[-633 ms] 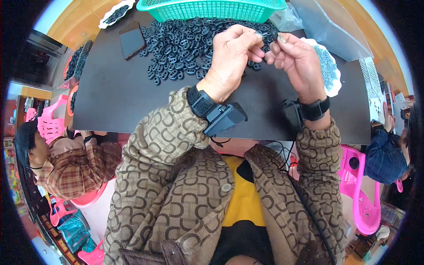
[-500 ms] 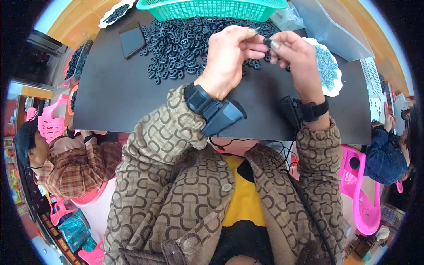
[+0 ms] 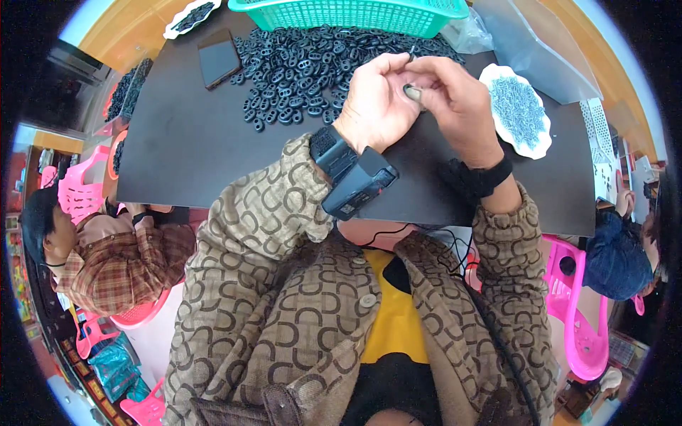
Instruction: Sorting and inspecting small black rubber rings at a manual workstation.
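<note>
My left hand [image 3: 378, 103] is turned palm up over the near side of a heap of black oval pieces with two holes [image 3: 295, 78]. A small dark piece [image 3: 413, 51] stands up at its thumb and forefinger tips. My right hand [image 3: 458, 99] reaches over the left palm, fingers bent and closed. At its thumb tip a bit of a small black piece [image 3: 408, 89] shows, mostly hidden by the fingers. Just right of that hand, a white scalloped dish [image 3: 545, 135] holds many tiny silvery metal parts [image 3: 518, 106].
Behind the heap stands a green plastic basket [image 3: 348, 18], with a clear bag [image 3: 465, 34] and a translucent bin [image 3: 533, 46] beside it. A phone [image 3: 219, 58] lies left on the dark table [image 3: 185, 142]. Another white dish [image 3: 190, 20] is far left. People [image 3: 117, 263] sit at both sides.
My hands have come closer together, the right moving left and slightly down so its fingertips now lie over the left palm. The whole view has shifted a little.
</note>
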`<control>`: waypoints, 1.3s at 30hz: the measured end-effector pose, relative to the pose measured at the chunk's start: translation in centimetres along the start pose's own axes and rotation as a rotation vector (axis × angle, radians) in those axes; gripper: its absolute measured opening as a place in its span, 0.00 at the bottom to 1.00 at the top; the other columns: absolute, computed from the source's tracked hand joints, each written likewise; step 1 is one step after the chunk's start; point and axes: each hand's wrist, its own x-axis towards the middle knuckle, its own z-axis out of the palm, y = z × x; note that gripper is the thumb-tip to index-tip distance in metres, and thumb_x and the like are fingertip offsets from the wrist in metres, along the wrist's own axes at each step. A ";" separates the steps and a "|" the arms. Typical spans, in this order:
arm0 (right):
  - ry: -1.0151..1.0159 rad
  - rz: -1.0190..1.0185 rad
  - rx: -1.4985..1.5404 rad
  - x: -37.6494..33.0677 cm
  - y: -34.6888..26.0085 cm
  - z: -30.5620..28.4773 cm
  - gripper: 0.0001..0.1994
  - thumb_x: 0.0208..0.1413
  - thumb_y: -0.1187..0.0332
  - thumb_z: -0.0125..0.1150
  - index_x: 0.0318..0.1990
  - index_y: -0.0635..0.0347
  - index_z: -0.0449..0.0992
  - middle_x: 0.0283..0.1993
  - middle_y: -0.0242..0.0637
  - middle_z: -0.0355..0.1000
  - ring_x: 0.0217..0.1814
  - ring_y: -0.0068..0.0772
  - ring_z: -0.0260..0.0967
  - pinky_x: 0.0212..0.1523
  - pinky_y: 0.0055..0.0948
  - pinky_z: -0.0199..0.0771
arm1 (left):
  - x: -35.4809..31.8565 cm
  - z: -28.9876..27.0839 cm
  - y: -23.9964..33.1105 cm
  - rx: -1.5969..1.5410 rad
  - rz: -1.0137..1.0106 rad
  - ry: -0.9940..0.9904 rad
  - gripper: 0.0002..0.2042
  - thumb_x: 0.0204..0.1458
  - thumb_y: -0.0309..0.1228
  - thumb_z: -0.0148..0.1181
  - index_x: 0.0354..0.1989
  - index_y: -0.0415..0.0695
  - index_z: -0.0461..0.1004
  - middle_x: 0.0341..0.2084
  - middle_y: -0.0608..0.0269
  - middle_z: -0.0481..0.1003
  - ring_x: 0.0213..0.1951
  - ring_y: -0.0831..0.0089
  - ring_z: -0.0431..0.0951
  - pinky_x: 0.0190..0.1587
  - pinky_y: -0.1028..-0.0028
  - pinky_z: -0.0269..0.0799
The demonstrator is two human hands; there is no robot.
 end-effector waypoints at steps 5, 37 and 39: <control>0.050 -0.121 -0.407 0.5 -1.6 0.0 0.13 0.63 0.75 0.77 0.55 0.58 0.89 0.51 0.37 0.86 0.52 0.47 0.85 0.52 0.40 0.86 | -0.6 0.7 1.3 -0.021 0.075 -0.030 0.20 0.79 0.36 0.52 0.60 0.28 0.81 0.60 0.40 0.89 0.61 0.47 0.87 0.76 0.46 0.79; -0.055 0.038 -0.032 -0.9 0.7 -0.9 0.08 0.72 0.78 0.76 0.54 0.65 0.91 0.47 0.37 0.88 0.45 0.32 0.86 0.48 0.31 0.85 | -0.3 2.5 0.6 0.069 0.076 -0.006 0.20 0.79 0.34 0.50 0.60 0.28 0.81 0.68 0.32 0.86 0.68 0.45 0.87 0.79 0.48 0.77; -0.074 0.064 -0.005 -1.2 0.8 -1.2 0.08 0.71 0.78 0.76 0.55 0.66 0.90 0.46 0.36 0.87 0.46 0.30 0.85 0.49 0.31 0.84 | -0.1 2.3 0.4 0.046 0.057 -0.027 0.19 0.80 0.34 0.51 0.59 0.30 0.82 0.68 0.33 0.87 0.66 0.45 0.87 0.78 0.49 0.78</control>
